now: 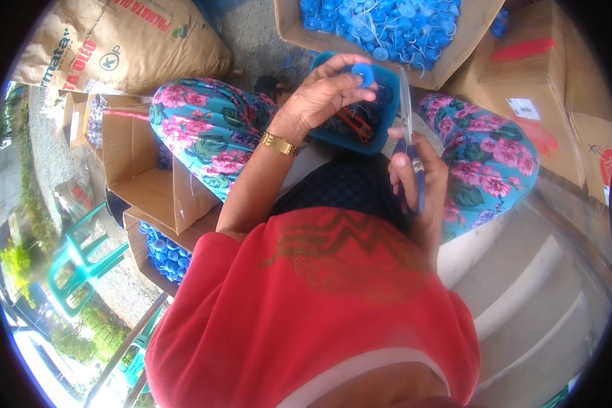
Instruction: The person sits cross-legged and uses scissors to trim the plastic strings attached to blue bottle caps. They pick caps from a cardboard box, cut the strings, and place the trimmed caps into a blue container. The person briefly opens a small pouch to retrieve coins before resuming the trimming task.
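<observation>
Between the thumb and fingers of my left hand (313, 98) is a small round blue plastic cap-like piece (363, 73), held up over the near side of a blue plastic tub (343, 141). My right hand (430, 178) is closed around the dark blue handles of a pair of scissors (406, 109). The blades point away from me, right of the blue piece and apart from it. Inside the tub lies an orange-red, stick-like thing (359, 122), partly hidden by my left hand; its kind is unclear.
Beyond the tub stands a cardboard box (291, 20) full of blue pieces (381, 30) with pale strings. Closed cartons (523, 75) are at right, a large paper sack (129, 47) at far left. Open boxes (139, 187) and another with blue pieces (163, 250) sit left; green chairs (81, 262) stand beyond.
</observation>
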The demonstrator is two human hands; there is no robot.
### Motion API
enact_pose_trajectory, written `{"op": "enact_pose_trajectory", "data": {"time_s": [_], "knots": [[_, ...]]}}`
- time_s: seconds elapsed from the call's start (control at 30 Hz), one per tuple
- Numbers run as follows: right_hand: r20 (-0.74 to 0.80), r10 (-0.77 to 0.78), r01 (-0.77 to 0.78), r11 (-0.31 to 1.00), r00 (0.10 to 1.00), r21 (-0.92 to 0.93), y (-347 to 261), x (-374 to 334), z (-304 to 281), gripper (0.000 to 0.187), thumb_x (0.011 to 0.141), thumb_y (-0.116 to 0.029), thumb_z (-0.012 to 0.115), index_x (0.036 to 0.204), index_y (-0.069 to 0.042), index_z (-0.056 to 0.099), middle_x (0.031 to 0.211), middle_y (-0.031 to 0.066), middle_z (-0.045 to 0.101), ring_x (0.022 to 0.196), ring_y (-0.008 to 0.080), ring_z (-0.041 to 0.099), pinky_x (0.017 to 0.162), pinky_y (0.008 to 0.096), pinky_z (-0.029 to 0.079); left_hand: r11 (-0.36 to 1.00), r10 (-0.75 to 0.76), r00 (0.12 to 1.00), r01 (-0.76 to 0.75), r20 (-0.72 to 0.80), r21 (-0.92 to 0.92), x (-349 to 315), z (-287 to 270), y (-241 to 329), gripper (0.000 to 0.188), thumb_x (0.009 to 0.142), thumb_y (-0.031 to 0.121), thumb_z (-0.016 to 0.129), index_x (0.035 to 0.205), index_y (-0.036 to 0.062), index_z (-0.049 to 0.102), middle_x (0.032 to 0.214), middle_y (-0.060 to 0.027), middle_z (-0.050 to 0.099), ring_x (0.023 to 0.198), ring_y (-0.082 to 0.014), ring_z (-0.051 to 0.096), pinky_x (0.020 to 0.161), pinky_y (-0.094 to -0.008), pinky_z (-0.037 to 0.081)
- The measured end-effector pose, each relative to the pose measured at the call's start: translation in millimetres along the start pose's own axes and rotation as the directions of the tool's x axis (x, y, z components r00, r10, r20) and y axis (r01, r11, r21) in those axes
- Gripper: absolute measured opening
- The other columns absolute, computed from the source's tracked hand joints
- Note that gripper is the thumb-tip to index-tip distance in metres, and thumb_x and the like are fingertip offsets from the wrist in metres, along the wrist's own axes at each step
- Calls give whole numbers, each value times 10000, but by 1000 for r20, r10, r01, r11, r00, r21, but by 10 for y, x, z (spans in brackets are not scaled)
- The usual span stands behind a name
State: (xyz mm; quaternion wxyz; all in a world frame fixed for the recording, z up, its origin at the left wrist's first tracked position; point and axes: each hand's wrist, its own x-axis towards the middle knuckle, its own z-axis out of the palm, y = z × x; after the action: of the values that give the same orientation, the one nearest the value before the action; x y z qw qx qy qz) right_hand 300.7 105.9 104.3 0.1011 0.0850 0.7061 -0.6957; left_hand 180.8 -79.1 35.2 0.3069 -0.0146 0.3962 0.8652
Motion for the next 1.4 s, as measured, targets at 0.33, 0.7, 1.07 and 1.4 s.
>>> {"op": "enact_pose_trajectory", "data": {"time_s": [0.33,0.7,1.07,1.4], "knots": [[99,-14,15,1000,995,-9,50,-197,-3,379,862,-183,657,1204,-69,540,636,-21,524,509,48,483,459,208,377,998,-65,981,60,182,31,-180,152,253,422,936,314,487,1180,-27,533,1093,-199,595,950,-272,633,932,-467,473],[142,34,-28,999,989,-43,56,-307,21,446,822,-229,715,1190,-52,537,672,-25,461,608,64,416,539,230,340,998,-53,956,59,290,-14,-269,343,291,499,902,321,524,1216,-67,531,1162,-222,587,972,-251,634,864,-388,513],[73,40,-45,997,997,64,-10,-291,75,336,867,-206,667,1138,-38,560,634,-38,462,532,33,404,470,211,297,993,-119,954,116,276,27,-313,484,253,456,909,308,510,1165,-65,560,1140,-217,599,705,-160,596,872,-340,489],[27,-44,36,972,999,231,79,-170,79,291,913,-258,597,1087,-26,569,597,-1,489,480,46,447,378,213,357,976,-219,924,210,312,63,-375,284,49,414,893,204,570,1211,-58,536,1101,-170,622,677,-164,605,855,-329,495]]}}
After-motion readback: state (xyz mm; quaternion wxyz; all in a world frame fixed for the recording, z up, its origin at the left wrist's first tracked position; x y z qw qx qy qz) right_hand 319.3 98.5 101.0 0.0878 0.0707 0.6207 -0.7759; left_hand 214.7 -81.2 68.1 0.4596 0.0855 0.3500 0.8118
